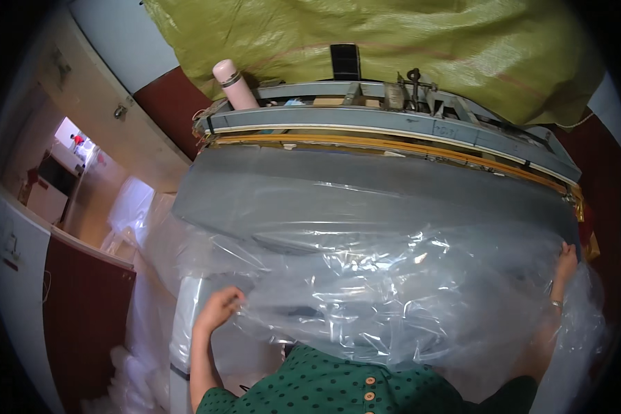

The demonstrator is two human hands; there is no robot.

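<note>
A large sheet of clear plastic film [393, 290] lies crumpled across a grey machine table [338, 193]. My left hand [219, 307] grips the film's left edge with the fingers closed on it. My right hand [566, 265] holds the film's right edge near the table's far right corner; a bangle shows on that wrist. The film is stretched between both hands, and its far edge lies towards a long sealing bar [393, 127] at the back of the table.
A pink bottle [232, 83] stands at the back left on the machine. A big olive-green sack [393, 41] fills the space behind. More clear plastic [141, 228] is piled on the left by an open doorway [69, 172].
</note>
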